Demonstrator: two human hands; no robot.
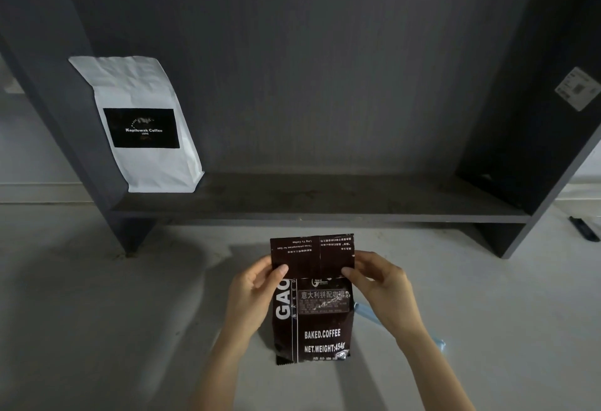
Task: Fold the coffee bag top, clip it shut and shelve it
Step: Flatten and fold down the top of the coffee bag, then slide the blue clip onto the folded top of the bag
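Note:
A dark brown coffee bag point(320, 332) with white lettering lies flat on the pale surface in front of me. Its top flap point(312, 256) is folded down towards me, showing upside-down print. My left hand point(257, 290) pinches the flap's left edge. My right hand point(379, 284) pinches the flap's right edge. A light blue clip point(361, 310) lies just right of the bag, mostly hidden under my right forearm, with its far end point(439, 344) showing. The dark grey shelf board point(325, 202) runs behind the bag.
A white coffee bag point(143, 124) with a black label stands at the left end of the shelf, leaning on the left upright point(55, 92). The right upright point(553, 163) carries a white sticker point(577, 89). A black object point(585, 228) lies on the surface at far right.

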